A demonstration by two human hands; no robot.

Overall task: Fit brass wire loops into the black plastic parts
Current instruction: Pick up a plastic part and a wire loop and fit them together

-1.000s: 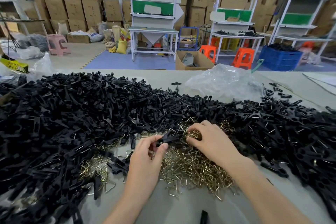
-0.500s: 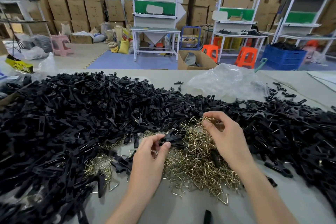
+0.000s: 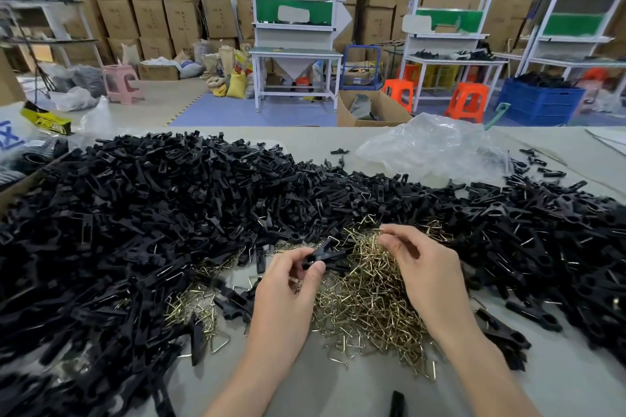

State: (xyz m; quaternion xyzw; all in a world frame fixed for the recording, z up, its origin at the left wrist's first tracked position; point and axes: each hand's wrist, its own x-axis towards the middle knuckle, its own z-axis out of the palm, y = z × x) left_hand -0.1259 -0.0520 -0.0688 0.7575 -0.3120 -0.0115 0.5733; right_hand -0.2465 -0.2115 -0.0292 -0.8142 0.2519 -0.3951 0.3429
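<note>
Brass wire loops (image 3: 369,301), thin, springy and tangle-prone, lie heaped beneath my hands. My left hand (image 3: 288,281) pinches one stiff, light black plastic part (image 3: 326,256) by its end; my right hand (image 3: 426,274) curls into the heap, grip unclear. Best pinched at the bend.

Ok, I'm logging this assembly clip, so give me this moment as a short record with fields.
left hand: holds one black plastic part
right hand: fingers curled over brass wire loops; grip on one unclear
brass wire loops: loose pile on table, under both hands
black parts heap: surrounds pile left, behind, right
clear plastic bag: behind heap, right
</note>
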